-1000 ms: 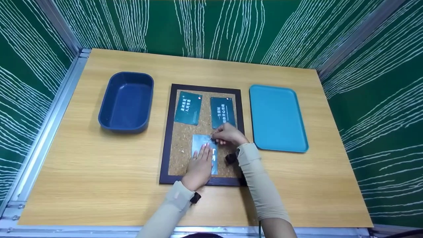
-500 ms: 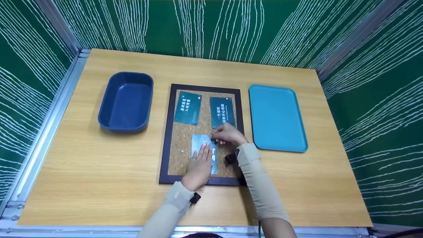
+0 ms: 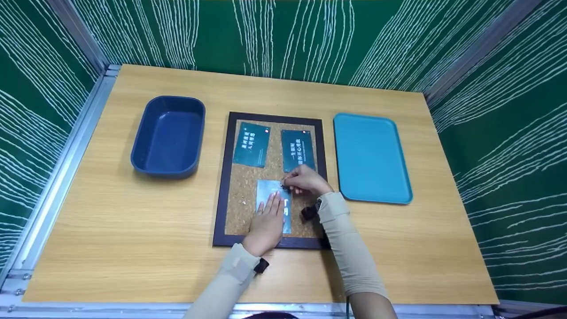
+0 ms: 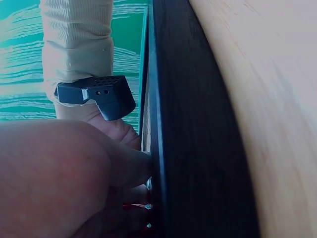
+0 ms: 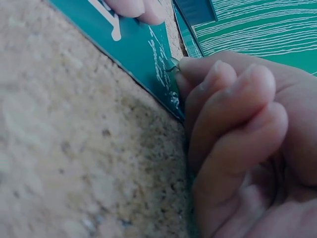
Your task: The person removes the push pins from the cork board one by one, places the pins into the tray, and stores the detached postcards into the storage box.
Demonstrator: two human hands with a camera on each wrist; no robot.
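A framed cork board (image 3: 241,190) lies on the table. On its lower half is a blue-green card (image 3: 266,188) with white lettering. My left hand (image 3: 266,223) lies flat on this card, fingers straight and pointing up the board. At the card's upper right corner, my right hand (image 3: 306,179) pinches a small, shiny pushpin (image 5: 173,63) between thumb and forefinger. Its other fingers curl beside the card's edge. The left wrist view shows the board's dark frame (image 4: 198,124) beside my left hand, with the right wrist beyond.
Two more green cards, a left one (image 3: 251,148) and a right one (image 3: 297,148), are fixed on the board's upper half. A deep blue bin (image 3: 170,141) stands to the left, and a flat turquoise tray (image 3: 372,155) lies to the right. Green walls surround the table.
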